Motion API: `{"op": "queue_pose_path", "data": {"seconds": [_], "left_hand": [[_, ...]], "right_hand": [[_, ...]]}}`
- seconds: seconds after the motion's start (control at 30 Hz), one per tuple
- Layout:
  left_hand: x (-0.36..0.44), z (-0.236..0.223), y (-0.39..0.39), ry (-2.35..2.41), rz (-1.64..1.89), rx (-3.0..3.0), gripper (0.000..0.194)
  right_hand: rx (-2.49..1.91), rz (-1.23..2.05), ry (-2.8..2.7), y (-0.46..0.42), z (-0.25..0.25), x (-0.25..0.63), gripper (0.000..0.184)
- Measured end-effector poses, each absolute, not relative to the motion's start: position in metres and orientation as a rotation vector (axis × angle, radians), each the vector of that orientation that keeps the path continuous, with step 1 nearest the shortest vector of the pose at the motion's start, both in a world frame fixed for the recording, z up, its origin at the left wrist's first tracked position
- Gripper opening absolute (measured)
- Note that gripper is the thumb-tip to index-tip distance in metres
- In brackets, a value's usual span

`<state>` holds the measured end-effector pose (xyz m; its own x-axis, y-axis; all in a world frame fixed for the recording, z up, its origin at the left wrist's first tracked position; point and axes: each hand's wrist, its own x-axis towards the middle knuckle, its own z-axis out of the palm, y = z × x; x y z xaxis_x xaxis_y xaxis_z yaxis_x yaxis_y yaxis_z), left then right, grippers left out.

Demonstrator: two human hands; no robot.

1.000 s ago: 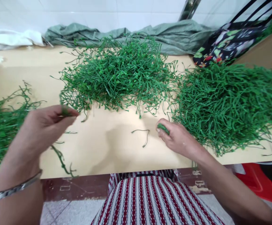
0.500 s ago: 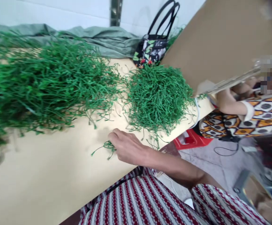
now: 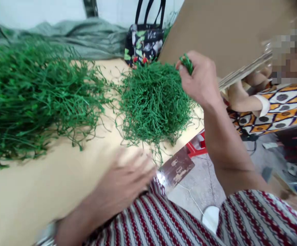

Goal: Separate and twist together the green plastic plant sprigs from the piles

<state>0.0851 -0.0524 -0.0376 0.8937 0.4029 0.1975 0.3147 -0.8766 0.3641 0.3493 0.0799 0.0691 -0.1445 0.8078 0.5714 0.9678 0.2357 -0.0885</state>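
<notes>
My right hand (image 3: pixel 201 78) is raised beside the cardboard box, its fingers closed round a small bunch of green artificial stems (image 3: pixel 186 63). Just left of it on the table lies a rounded heap of green plastic stems (image 3: pixel 156 102). My left hand (image 3: pixel 128 177), blurred by motion, is low over the table's near edge, in front of that heap. Its fingers look spread, with nothing seen in them. A longer pile of green stems (image 3: pixel 41 92) covers the left part of the table.
A large cardboard box (image 3: pixel 215 34) leans in at the right. Behind the heap stands a floral bag (image 3: pixel 144 42) with black handles, beside a grey-green cloth (image 3: pixel 102 39). Past the box sits another person in a patterned garment (image 3: pixel 286 106). A red stool (image 3: pixel 198 145) is below the table.
My right hand has risen from the table front to the far right beside the box, carrying the green stems. My left hand has come into view at the near edge. The view has shifted right.
</notes>
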Motion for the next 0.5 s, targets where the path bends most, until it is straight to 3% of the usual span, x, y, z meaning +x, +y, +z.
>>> {"op": "queue_pose_path", "data": {"seconds": [0.13, 0.4, 0.5], "left_hand": [[0.138, -0.063, -0.03, 0.206, 0.295, 2.909, 0.042], [0.138, -0.055, 0.043, 0.36, 0.384, 3.132, 0.04], [0.141, -0.057, 0.054, 0.342, 0.406, 3.103, 0.039]], "right_hand": [[-1.602, -0.387, -1.984, 0.068, 0.074, 0.358, 0.016], [-1.569, -0.403, -1.962, 0.09, 0.078, 0.383, 0.017], [-1.711, -0.454, -2.036, 0.125, 0.071, 0.376, 0.026]]}}
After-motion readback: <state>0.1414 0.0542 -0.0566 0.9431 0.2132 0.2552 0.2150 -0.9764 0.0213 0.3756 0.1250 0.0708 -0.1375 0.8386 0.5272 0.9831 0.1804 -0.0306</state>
